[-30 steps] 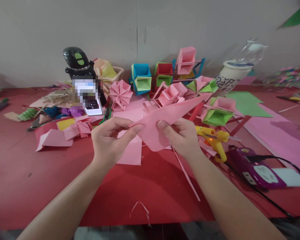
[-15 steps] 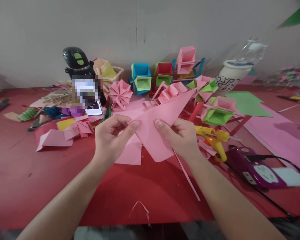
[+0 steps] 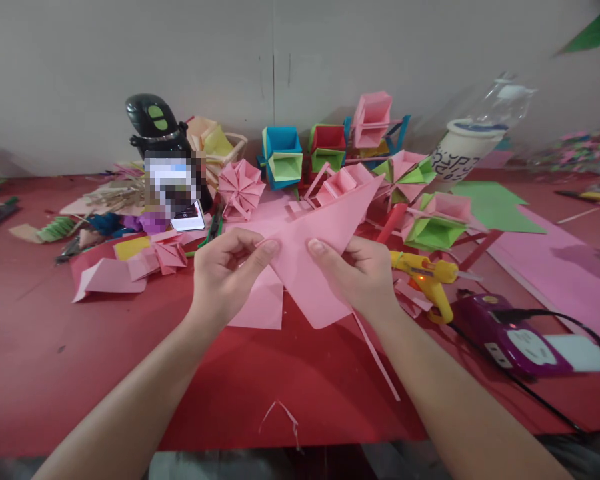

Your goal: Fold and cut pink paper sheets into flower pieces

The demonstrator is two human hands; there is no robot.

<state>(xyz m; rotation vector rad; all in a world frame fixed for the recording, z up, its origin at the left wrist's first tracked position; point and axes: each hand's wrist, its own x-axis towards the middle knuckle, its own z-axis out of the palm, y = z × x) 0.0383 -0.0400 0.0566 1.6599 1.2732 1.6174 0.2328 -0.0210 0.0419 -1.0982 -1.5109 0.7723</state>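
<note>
Both hands hold one pink sheet of paper [image 3: 313,293] above the table. Its upper right corner points up and away, and its lower edge hangs loose. My left hand [image 3: 230,270] pinches the left edge between thumb and fingers. With the thumb flat on the front and the fingers behind, my right hand [image 3: 363,270] grips the middle right part. Under the held sheet, another pink sheet [image 3: 260,307] lies on the table. A thin pink paper strip [image 3: 377,357] lies below my right hand.
A yellow glue gun [image 3: 430,280] and a purple power strip [image 3: 515,337] with cables are at right. Folded paper models [image 3: 283,157] line the wall. A phone [image 3: 187,217] leans on a black bottle [image 3: 155,123]. Green paper [image 3: 497,207] lies at back right on the red table [image 3: 40,360].
The held pink sheet's upper right corner has dipped slightly down and left, and its lower corner has shifted a little right. Both hands keep their grip almost in place.
</note>
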